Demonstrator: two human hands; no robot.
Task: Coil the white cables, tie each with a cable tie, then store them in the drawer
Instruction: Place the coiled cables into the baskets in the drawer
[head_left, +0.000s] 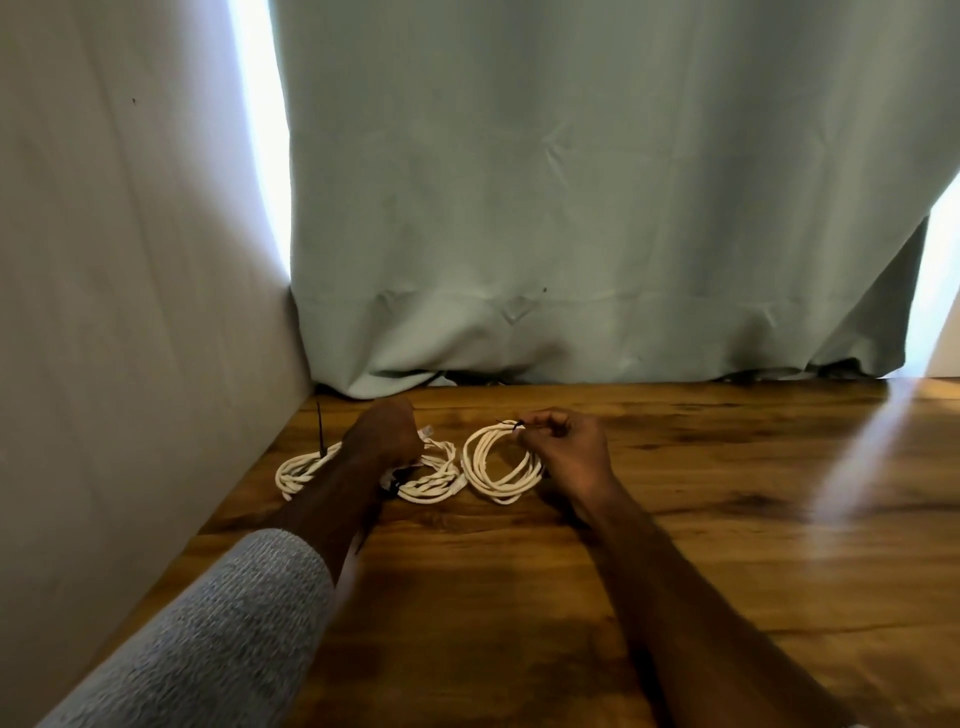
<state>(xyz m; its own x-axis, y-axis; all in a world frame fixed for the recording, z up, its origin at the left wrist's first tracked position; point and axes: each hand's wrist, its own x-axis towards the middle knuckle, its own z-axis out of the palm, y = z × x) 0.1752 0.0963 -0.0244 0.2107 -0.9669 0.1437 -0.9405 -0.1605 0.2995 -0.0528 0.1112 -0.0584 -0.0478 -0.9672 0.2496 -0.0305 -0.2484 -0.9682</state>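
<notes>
Pinching black tie (518, 426) on round white coil (500, 462): right fingers (540, 422); left hand (383, 434) apparently curled.

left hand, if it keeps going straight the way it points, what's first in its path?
Likely the bottom hem of the green curtain at the table's back edge. The left hand points away over the middle cable coil; little bare wood lies between, though depth is unclear.

We see two forearms and two hands. Our left arm wears a grey knitted sleeve (223, 623), heathered and ribbed, pushed back short of the wrist. Our right arm is unsleeved. Both hands are ungloved.
</notes>
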